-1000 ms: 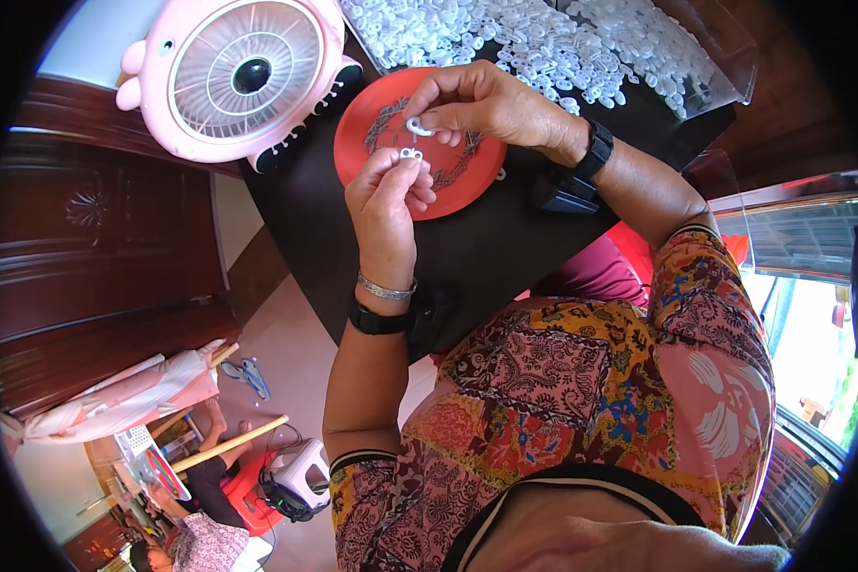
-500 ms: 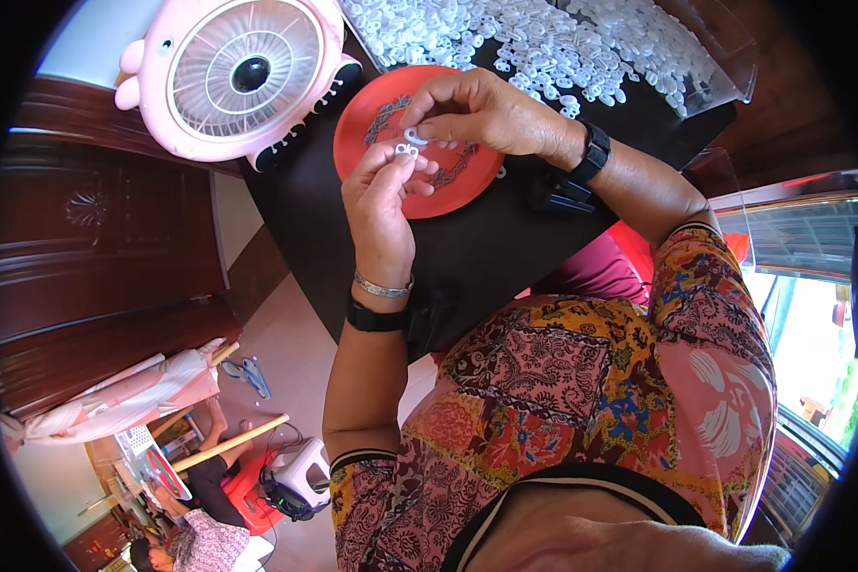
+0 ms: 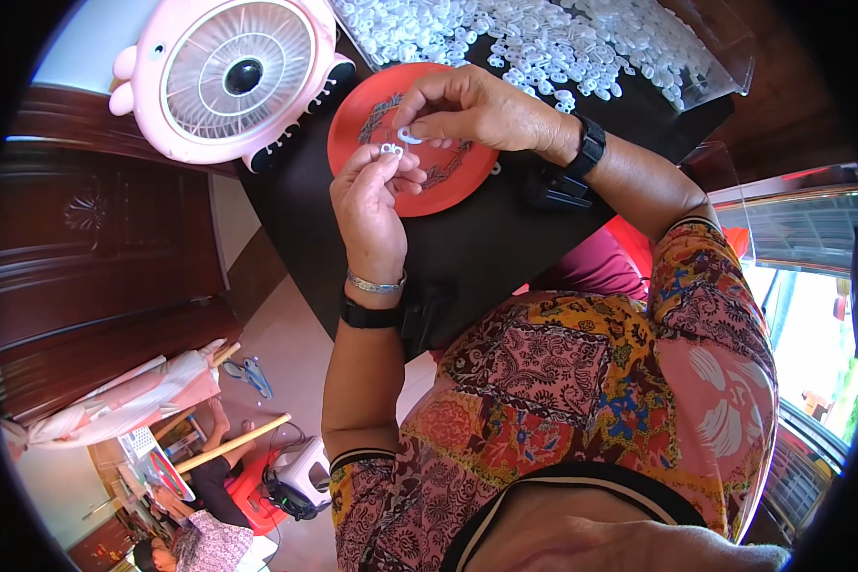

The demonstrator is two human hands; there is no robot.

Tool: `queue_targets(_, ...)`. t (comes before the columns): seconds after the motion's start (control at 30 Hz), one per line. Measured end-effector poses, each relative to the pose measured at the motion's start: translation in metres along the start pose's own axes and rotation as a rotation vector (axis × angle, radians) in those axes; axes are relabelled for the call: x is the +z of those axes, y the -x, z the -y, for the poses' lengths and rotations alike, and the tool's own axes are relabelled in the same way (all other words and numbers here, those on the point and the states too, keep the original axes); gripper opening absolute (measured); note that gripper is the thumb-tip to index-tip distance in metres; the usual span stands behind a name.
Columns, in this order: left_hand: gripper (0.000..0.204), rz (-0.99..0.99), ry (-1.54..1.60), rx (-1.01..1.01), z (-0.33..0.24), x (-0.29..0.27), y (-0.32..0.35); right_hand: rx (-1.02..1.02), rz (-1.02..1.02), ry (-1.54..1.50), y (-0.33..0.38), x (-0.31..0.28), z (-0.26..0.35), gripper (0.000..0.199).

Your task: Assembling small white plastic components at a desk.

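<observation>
Holds in the left hand [image 3: 367, 200], thumb and forefinger pinched narrow, a small white plastic piece with two round holes [image 3: 391, 150]. Holds in the right hand [image 3: 486, 110], likewise narrow at the fingertips, a small pale curved plastic piece [image 3: 410, 135]. Has both pieces raised over a round red plate [image 3: 429, 203], close beside each other; cannot tell from this angle whether in contact.

Note within the plate a loose scatter of thin grey metal pins [image 3: 381, 119], partly hidden by the hands. Note under the plate a dark flat surface [image 3: 477, 248]. Note just off the plate's right edge a single small white ring [image 3: 496, 169], partly obscured.

Observe beyond the plate a broad heap of small white plastic pieces [image 3: 543, 43], and beyond to the right, a clear plastic container [image 3: 725, 81] with more inside. Observe left of the plate a pink animal-shaped fan [image 3: 241, 78] with a round spoked grille and black hub.

Wears, nearer than the plate, a silver bracelet [image 3: 375, 283] and a black strap [image 3: 370, 315] at the left wrist; wears, right of the plate, a black wristband [image 3: 589, 153] at the right wrist.
</observation>
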State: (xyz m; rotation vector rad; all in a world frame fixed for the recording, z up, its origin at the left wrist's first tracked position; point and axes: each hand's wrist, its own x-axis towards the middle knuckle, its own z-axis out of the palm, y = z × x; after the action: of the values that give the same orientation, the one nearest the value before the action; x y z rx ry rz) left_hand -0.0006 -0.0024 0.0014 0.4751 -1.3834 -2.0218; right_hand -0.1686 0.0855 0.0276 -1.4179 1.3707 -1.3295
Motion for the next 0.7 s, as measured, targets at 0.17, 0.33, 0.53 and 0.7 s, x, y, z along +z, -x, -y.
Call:
queue_targets(0.17, 0.016, 0.006, -0.015, 0.015, -0.001, 0.002, 0.001, 0.033, 0.007, 0.014, 0.000, -0.001, 0.002, 0.017)
queue_targets(0.33, 0.014, 0.001, -0.027, -0.038, -0.002, 0.008, 0.002, -0.092, 0.024, 0.069, -0.001, 0.002, -0.004, 0.016)
queue_targets(0.53, 0.018, 0.060, -0.011, -0.039, -0.004, 0.002, 0.001, -0.132, 0.061, 0.069, -0.001, 0.004, -0.006, 0.015)
queue_targets(0.7, 0.019, 0.099, 0.041, -0.014, -0.006, -0.003, 0.000, -0.141, 0.015, 0.140, -0.003, -0.005, -0.005, 0.015)
